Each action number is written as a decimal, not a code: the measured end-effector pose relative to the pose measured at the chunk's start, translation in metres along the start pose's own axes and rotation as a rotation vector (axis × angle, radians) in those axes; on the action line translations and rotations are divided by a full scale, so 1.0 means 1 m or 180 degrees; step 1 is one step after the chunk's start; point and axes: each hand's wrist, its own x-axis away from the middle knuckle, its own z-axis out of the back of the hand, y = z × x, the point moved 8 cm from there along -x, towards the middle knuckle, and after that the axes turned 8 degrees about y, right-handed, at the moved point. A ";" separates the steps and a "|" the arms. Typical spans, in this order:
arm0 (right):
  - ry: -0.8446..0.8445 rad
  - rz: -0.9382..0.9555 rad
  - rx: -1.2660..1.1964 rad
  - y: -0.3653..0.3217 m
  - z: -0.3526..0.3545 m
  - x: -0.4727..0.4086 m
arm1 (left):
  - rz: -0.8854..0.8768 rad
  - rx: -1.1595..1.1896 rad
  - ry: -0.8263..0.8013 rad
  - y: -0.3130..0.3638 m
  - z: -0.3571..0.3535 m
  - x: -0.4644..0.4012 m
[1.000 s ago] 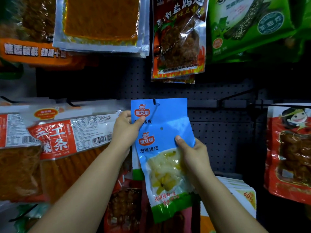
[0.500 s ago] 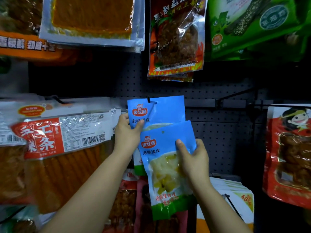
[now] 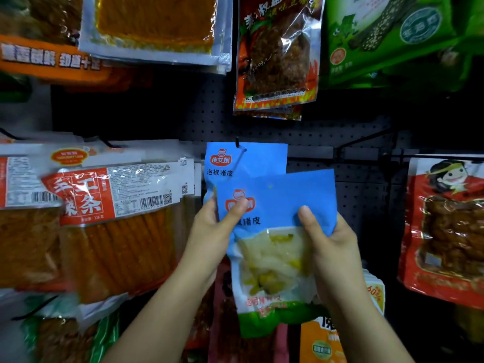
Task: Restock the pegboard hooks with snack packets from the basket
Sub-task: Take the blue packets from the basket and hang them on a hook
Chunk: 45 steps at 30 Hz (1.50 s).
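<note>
A blue snack packet [image 3: 277, 205] with pale yellow contents and a green bottom edge is held in front of the black pegboard [image 3: 361, 195]. My left hand [image 3: 212, 229] pinches its upper left part, thumb over the red logo. My right hand [image 3: 330, 239] grips its right side, thumb on the front. Behind it a second blue packet [image 3: 251, 158] of the same kind hangs on a black hook [image 3: 238, 144]. The held packet's top edge sits below that hook. The basket is out of view.
Orange stick-snack packets [image 3: 112, 221] hang to the left, a red packet with a cartoon face [image 3: 445, 226] to the right. Above hang an orange-filled clear packet [image 3: 157, 27], a red flame-print packet [image 3: 277, 53] and green packets [image 3: 392, 38]. An empty black hook [image 3: 364, 140] juts out right of centre.
My left hand let go of the hanging packet and took the held packet's upper left corner. The held packet shifted right and down and tilted a little.
</note>
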 end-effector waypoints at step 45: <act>0.0184 0.0870 0.1760 -0.040 -0.074 -0.078 | -0.0143 -0.0826 0.0675 0.010 0.039 -0.072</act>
